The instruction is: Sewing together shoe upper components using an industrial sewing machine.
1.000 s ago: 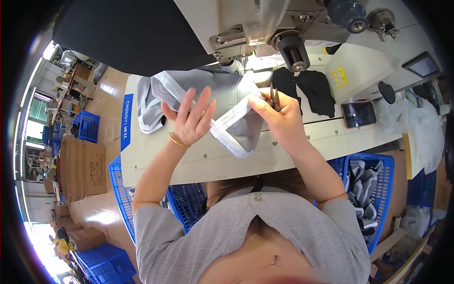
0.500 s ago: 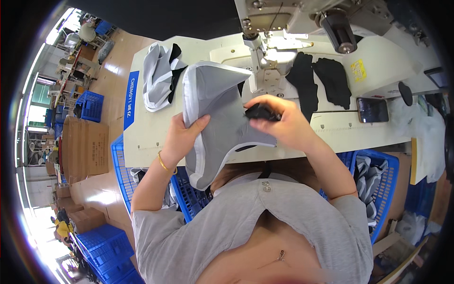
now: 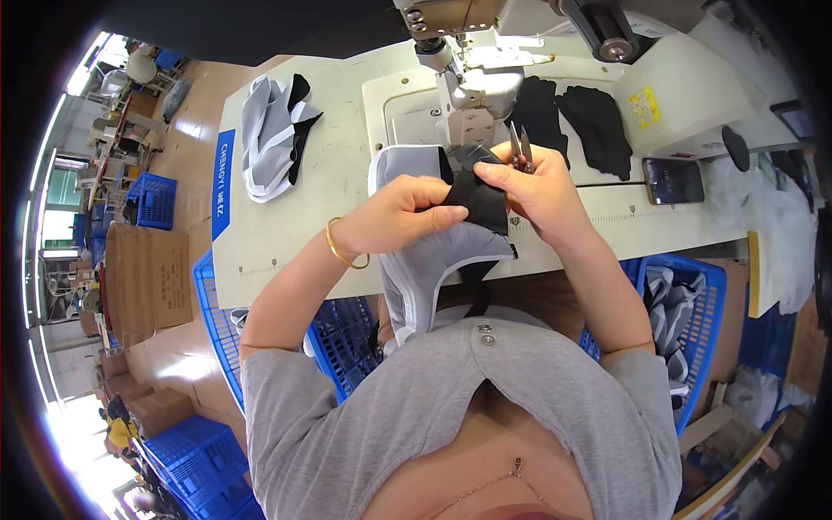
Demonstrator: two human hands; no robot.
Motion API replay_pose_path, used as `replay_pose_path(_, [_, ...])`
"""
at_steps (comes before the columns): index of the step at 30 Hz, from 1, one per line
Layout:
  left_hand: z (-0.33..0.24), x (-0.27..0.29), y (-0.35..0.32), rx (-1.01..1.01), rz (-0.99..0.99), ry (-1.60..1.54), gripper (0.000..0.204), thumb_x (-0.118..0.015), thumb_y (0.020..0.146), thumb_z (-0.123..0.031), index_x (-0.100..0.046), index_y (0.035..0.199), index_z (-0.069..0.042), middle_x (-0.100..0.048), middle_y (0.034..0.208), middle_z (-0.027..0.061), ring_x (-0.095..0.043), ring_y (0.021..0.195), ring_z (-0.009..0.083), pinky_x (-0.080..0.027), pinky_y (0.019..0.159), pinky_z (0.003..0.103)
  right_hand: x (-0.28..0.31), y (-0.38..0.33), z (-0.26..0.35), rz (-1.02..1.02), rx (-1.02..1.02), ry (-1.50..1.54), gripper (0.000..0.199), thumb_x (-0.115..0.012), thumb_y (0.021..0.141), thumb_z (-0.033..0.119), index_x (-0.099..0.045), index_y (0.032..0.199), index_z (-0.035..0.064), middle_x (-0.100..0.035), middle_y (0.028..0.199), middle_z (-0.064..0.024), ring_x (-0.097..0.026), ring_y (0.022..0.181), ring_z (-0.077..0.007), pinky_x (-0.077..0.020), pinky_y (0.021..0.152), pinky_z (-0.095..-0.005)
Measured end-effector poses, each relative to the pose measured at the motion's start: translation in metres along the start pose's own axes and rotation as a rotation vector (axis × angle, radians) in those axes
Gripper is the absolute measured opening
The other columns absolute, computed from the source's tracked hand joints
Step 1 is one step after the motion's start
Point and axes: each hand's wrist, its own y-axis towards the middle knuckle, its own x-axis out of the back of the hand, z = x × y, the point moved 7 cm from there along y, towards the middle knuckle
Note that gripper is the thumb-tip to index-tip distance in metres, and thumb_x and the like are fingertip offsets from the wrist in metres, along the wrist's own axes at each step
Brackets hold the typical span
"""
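Observation:
A grey garment piece with white binding point(image 3: 416, 277) hangs over the table's front edge toward my lap. Its black fabric panel point(image 3: 482, 201) is stretched between my two hands, just in front of the sewing machine. My left hand point(image 3: 399, 212), with a gold bangle at the wrist, is closed, pinching the panel's left side between thumb and fingers. My right hand point(image 3: 548, 192) is closed around small thread snips point(image 3: 520, 147), their blades pointing up and apart. Its thumb also presses on the panel's upper right edge. The snips' handles are mostly hidden in the palm.
The sewing machine's needle area point(image 3: 472, 95) stands just beyond my hands. Stacked grey-and-white pieces point(image 3: 269, 139) lie at the table's left, black pieces point(image 3: 596, 130) and a phone point(image 3: 674, 181) at the right. Blue baskets point(image 3: 706, 347) flank my lap.
My left hand has moved right from the white binding onto the black panel. The garment has been lowered and turned, and the snips in my right hand now point up.

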Motion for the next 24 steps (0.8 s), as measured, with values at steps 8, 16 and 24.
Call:
replay_pose_path(8, [-0.001, 0.008, -0.014, 0.265, -0.348, -0.094, 0.022, -0.063, 0.094, -0.011, -0.067, 0.113, 0.001, -0.063, 0.088, -0.0051, -0.049, 0.076, 0.0006, -0.042, 0.065, 0.019, 0.003, -0.024, -0.018, -0.041, -0.144, -0.079, 0.019, -0.070, 0.088, 0.011, -0.070, 0.104, 0.0002, -0.064, 0.079, 0.0017, -0.054, 0.071, -0.0027, -0.0423, 0.063, -0.0196])
replay_pose_path(16, [-0.006, 0.010, -0.016, 0.181, -0.280, -0.153, 0.017, -0.062, 0.092, -0.006, -0.068, 0.107, 0.001, -0.064, 0.085, -0.0025, -0.052, 0.078, 0.0025, -0.044, 0.068, 0.020, -0.001, -0.025, -0.011, -0.057, 0.183, -0.086, 0.015, -0.063, 0.087, 0.000, -0.069, 0.101, -0.0039, -0.066, 0.083, -0.0003, -0.056, 0.074, -0.0044, -0.0451, 0.065, -0.0214])
replay_pose_path(24, [-0.028, 0.021, -0.004, 0.085, -0.002, -0.022, 0.012, -0.062, 0.092, -0.008, -0.069, 0.094, 0.002, -0.066, 0.085, 0.0040, -0.057, 0.079, 0.0103, -0.046, 0.072, 0.026, -0.031, -0.041, 0.032, 0.209, 0.700, -0.678, 0.045, -0.063, 0.060, -0.016, -0.071, 0.097, 0.0068, -0.066, 0.090, -0.0079, -0.064, 0.077, -0.0219, -0.0512, 0.062, -0.0283])
